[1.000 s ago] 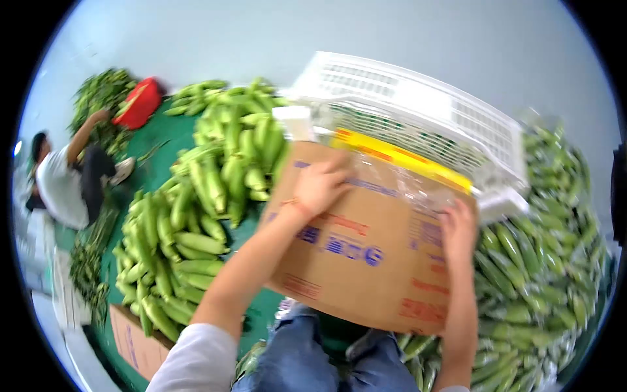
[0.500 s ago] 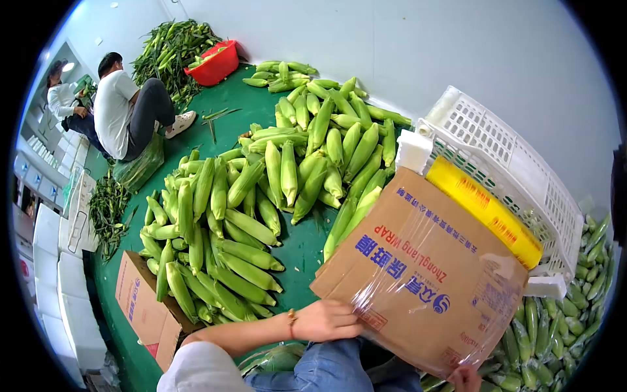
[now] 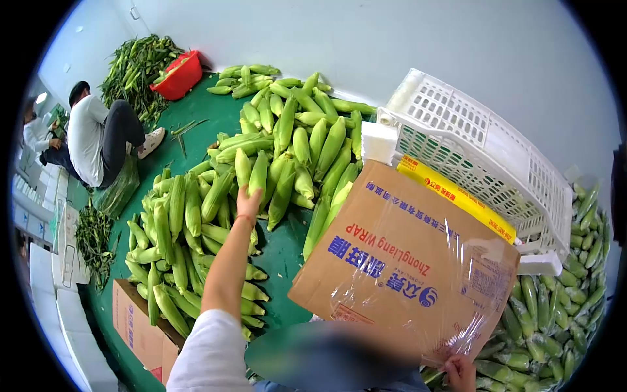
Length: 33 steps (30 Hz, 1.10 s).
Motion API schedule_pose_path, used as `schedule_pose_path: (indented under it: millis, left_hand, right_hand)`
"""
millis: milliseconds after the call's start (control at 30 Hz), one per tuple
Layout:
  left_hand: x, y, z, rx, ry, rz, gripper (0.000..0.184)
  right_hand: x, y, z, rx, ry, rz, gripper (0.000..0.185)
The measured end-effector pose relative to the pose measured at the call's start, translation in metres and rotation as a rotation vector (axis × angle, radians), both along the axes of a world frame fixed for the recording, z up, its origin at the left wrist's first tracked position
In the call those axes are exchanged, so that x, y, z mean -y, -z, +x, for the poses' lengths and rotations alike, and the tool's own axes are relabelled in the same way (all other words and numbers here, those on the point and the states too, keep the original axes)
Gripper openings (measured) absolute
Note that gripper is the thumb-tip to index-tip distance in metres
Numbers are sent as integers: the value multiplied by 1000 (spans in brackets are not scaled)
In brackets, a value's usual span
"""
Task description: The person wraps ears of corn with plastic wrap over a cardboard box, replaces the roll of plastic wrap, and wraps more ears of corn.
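Observation:
My left hand [image 3: 248,201] reaches out over the corn pile, its fingers closed around the near ends of two green husked ears of corn [image 3: 258,172] standing upright side by side. By the lower edge of a flattened cardboard box [image 3: 398,261], my right hand [image 3: 460,372] pinches a clear plastic film [image 3: 450,326] spread over the cardboard. Blue and red print shows through the film. A yellow printed roll or long box [image 3: 457,199] lies along the far edge of the cardboard. Several more ears [image 3: 173,215] surround my left forearm.
A white plastic crate [image 3: 483,150] stands behind the cardboard, with foam pieces [image 3: 377,142] beside it. Film-wrapped ears [image 3: 542,326] lie at right. An open carton [image 3: 140,326] sits at left. Two people sit far left near a red basin [image 3: 178,75] and a heap of husks [image 3: 137,72].
My left hand has left the cardboard's near edge and reached forward into the pile, closing on two ears. My right hand stays at the film's lower edge. The view has shifted slightly.

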State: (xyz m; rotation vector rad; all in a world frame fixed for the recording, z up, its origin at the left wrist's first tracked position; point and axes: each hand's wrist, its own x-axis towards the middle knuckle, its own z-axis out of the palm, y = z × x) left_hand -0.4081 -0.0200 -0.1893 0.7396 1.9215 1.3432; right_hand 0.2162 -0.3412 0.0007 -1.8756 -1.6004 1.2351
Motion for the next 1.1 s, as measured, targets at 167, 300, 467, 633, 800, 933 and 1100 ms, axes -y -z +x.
schedule_pose_path:
  millis: [167,300,467,633,800,933,1100]
  left_hand:
    - [123,-125,61,1005,350,257,45]
    - [151,-186,137,301,787,195,61]
    - [151,-227,276,-874,1434,524,57]
    - [139,-205,324,-815,1624,568,56]
    - [173,-204,301,-824,1105,360,62]
    - [183,-167,231,-991,969,547,23]
    - [71,-228,307,-718,1134,432,11]
  right_hand:
    - [0,-1,-2,-1,16,8,10]
    - [3,-2,-18,120,75,135,9]
    - [20,-14,-34,498,21,87,11]
    - [-9,-46,-34,-561,349,383,24]
    - [-104,16,-61,597,-29,741,34]
    - [-129,29,-56,577,-28,887,28]
    - [-145,32,-48,456,-159,988,24]
